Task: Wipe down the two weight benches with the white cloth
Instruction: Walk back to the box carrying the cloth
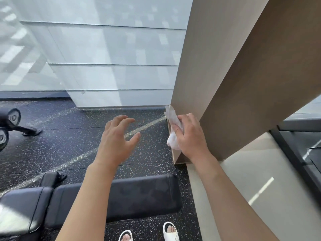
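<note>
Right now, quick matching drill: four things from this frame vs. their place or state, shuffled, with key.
Things:
1. white cloth
2. left hand
3. weight bench
4. dumbbells

States:
A. far left, on a rack
B. black pad, low in frame near the feet
C. fingers spread, holding nothing
D. bunched in the right hand

Pairs: 1-D, 2-C, 3-B, 4-A

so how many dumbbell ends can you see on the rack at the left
2, both at the far left edge: one dumbbell end higher up, the other dumbbell end just below it and partly cut off by the frame. More may sit out of view beyond the edge.
</note>
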